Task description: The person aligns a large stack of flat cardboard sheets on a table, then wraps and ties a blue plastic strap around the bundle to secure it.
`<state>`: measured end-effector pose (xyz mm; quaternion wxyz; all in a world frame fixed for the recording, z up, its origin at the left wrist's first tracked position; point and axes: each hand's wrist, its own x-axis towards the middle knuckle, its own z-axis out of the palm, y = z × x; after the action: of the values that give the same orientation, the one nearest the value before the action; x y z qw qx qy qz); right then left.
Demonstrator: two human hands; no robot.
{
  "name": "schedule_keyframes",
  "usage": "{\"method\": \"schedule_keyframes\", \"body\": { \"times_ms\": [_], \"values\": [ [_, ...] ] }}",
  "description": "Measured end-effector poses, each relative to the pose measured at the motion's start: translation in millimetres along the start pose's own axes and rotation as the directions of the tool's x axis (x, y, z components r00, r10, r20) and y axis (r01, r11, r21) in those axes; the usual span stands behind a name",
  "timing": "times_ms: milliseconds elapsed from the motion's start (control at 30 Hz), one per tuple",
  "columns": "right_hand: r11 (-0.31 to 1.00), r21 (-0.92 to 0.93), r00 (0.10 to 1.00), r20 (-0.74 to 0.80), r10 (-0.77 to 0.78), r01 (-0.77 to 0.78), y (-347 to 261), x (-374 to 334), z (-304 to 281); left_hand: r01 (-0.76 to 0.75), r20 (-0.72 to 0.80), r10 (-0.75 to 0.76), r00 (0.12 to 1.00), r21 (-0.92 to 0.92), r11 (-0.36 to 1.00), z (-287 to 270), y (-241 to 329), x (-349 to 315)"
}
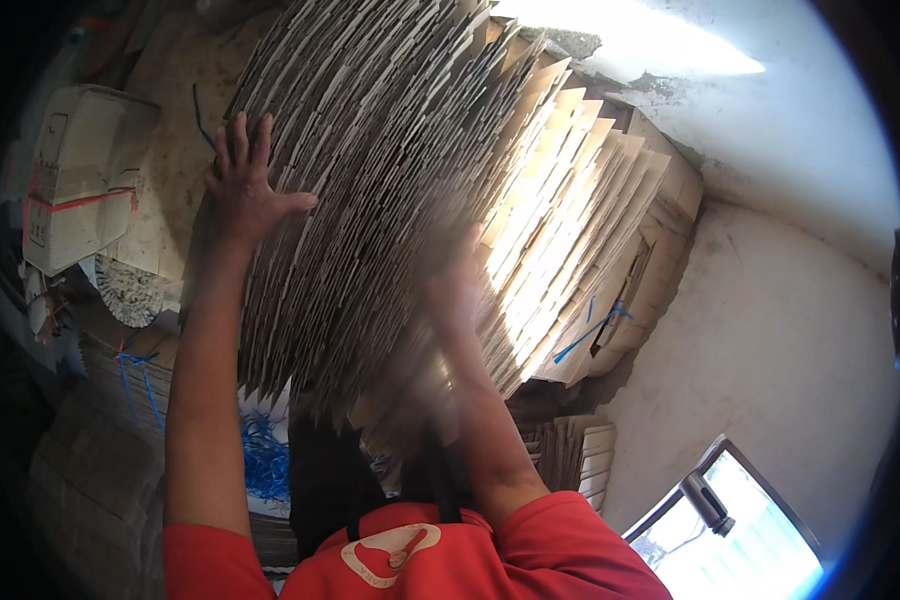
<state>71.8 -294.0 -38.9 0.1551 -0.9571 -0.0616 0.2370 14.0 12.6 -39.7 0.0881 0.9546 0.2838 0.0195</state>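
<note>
A long row of flat brown cardboard sheets (360, 170) stands on edge in front of me, packed closely like leaves of a book. My left hand (245, 185) lies against the row's left side, its fingers spread and the thumb stretched over the sheet edges. Toward the row's near right part reaches my right hand (455, 265), smeared by motion so that its fingers cannot be made out. Beneath it, the sheets by my right forearm are blurred too. Bright light falls on the pale sheets (570, 180) at the right end.
A white carton (95, 175) with a red stripe stands at left. Blue strapping (267, 455) lies in a heap below the row. A blue strap end (580, 345) hangs by the right-hand sheets. More stacked cardboard (580, 450) sits near the pale wall (770, 330) and a bright window (740, 530).
</note>
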Motion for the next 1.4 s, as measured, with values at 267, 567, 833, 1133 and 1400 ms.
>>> {"method": "schedule_keyframes", "body": {
  "times_ms": [267,567,833,1133,1400],
  "values": [
    [0.999,0.005,0.999,0.003,-0.032,0.032,-52,7,-41,-0.026,-0.04,0.025,0.999,-0.014,1.0,3,1,-1],
    [0.993,0.052,0.983,-0.153,-0.099,0.108,-48,18,-33,-0.031,-0.051,0.029,0.998,-0.045,0.998,3,3,0],
    [0.967,0.243,0.997,-0.022,-0.073,0.076,-34,19,3,-0.037,-0.009,0.037,0.999,-0.041,0.998,-3,7,3],
    [0.963,0.091,0.942,-0.251,-0.223,0.252,-73,21,31,-0.07,-0.015,0.069,0.997,-0.016,0.997,-11,6,4],
    [0.994,0.084,0.997,-0.044,-0.07,0.074,-94,20,24,-0.073,-0.029,0.075,0.997,0.05,0.996,-3,-5,9]
  ]
}}
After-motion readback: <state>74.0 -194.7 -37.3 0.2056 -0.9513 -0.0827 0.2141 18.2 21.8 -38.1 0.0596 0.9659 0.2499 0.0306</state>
